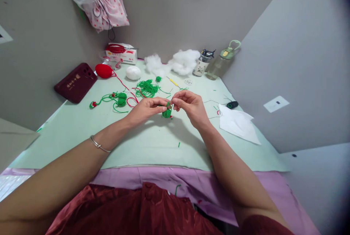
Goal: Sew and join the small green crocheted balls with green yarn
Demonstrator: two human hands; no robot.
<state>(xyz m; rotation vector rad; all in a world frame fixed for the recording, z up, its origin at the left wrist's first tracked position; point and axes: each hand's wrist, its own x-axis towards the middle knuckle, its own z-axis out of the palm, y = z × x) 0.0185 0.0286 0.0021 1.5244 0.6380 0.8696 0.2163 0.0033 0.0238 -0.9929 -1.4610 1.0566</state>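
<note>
Near the middle of the table, my left hand [150, 110] pinches a small green crocheted piece [166, 113], which hangs below the fingertips with a bit of red at its lower right. My right hand [190, 106] is closed beside it, thumb and forefinger pressed together at the top of the piece; whatever lies between them is too small to make out. Beyond my hands lies a tangle of green yarn [147, 88]. Several green crocheted pieces [121, 99] with red parts rest to the left. A yellow crochet hook [173, 81] lies farther back.
Red yarn ball [104, 70], white ball [133, 73] and fluffy stuffing [184, 62] are at the back. A pen cup [201, 65] and water bottle [219, 63] stand back right. A phone [76, 83] leans at left. White paper [237, 123] and black thread spool [232, 104] lie right.
</note>
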